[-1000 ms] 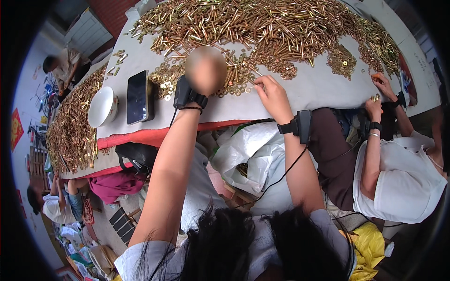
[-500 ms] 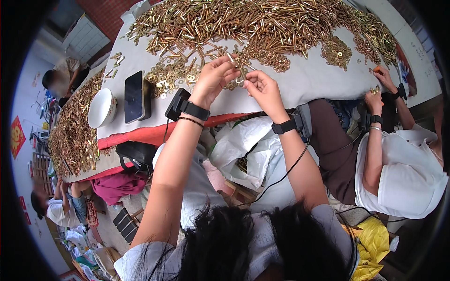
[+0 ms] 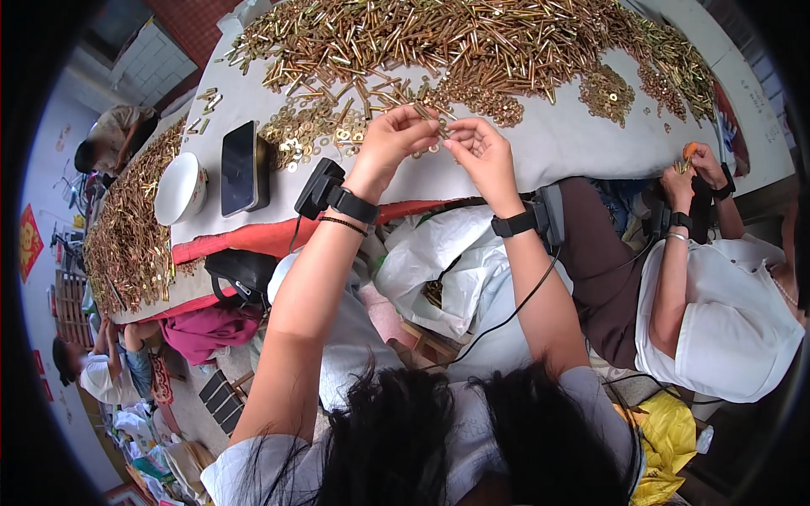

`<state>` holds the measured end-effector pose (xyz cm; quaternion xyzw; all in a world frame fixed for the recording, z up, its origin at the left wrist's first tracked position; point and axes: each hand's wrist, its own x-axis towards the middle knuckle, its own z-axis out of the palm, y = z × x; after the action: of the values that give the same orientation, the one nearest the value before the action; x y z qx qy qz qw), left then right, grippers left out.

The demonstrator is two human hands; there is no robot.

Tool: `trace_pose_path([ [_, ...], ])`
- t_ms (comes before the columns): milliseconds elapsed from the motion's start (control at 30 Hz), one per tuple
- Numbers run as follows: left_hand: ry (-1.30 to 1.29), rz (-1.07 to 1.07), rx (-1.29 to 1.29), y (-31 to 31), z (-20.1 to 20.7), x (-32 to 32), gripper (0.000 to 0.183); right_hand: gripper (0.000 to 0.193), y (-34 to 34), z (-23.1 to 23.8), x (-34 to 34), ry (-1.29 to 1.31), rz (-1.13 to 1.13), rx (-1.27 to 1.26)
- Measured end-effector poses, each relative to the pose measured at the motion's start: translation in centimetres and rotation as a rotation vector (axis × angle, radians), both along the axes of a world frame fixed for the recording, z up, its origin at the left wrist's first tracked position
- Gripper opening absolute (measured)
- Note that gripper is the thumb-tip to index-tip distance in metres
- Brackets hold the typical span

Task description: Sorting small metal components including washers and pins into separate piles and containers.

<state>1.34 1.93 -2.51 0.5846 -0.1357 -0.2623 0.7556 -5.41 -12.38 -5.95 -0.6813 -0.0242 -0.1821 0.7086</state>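
Observation:
Above the table's near edge, my left hand [image 3: 391, 145] is closed, with thin brass-coloured metal bolts [image 3: 424, 112] between thumb and fingers. Close against it, my right hand [image 3: 484, 160] pinches at the lower end of these pieces; its fingertips hide what exactly they grip. Just beyond the hands lies a large heap of brass-coloured bolts [image 3: 405, 38]. Loose flat washers [image 3: 295, 135] are spread to the left of my left hand. Small nuts [image 3: 494, 105] form a pile beyond my right hand.
A phone [image 3: 240, 169] and a white bowl [image 3: 179, 192] stand at left. An open white plastic bag [image 3: 405, 274] sits in my lap, metal pieces inside. Another washer pile [image 3: 606, 94] lies at right. A co-worker's hands [image 3: 685, 179] hold bolts there; other people work at left.
My hands have drawn closer together, and the bolts between them have tilted. The co-worker's hands at right have come together and moved slightly lower.

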Motion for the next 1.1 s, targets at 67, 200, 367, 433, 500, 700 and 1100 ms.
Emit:
trace_pose_path([
  [67,-0.086,-0.054,0.057,-0.1,-0.8,-0.1,0.022,0.023,0.1,-0.1,0.2,-0.016,-0.005,0.031],
  [200,-0.113,0.002,0.210,-0.3,0.5,-0.5,0.022,0.030,0.0,-0.3,0.2,-0.055,0.036,0.067],
  [367,-0.095,0.003,0.057,-0.4,0.1,-0.6,0.022,0.036,0.0,0.1,0.2,-0.073,0.136,0.207],
  [433,-0.104,-0.007,0.060,-0.5,-0.1,-0.6,0.023,0.036,-0.3,0.0,0.2,-0.096,0.155,0.230],
  [500,-0.224,-0.065,0.134,-0.2,-0.2,-0.4,0.021,0.035,0.0,0.0,0.3,-0.146,0.162,0.230],
  [700,-0.205,0.114,0.017,0.2,0.1,0.4,0.017,0.021,-1.5,-2.1,1.5,-0.058,0.070,0.085],
  [1100,-0.196,0.020,0.202,1.7,-0.7,0.4,0.023,0.013,0.3,-2.6,2.5,-0.050,-0.305,-1.046],
])
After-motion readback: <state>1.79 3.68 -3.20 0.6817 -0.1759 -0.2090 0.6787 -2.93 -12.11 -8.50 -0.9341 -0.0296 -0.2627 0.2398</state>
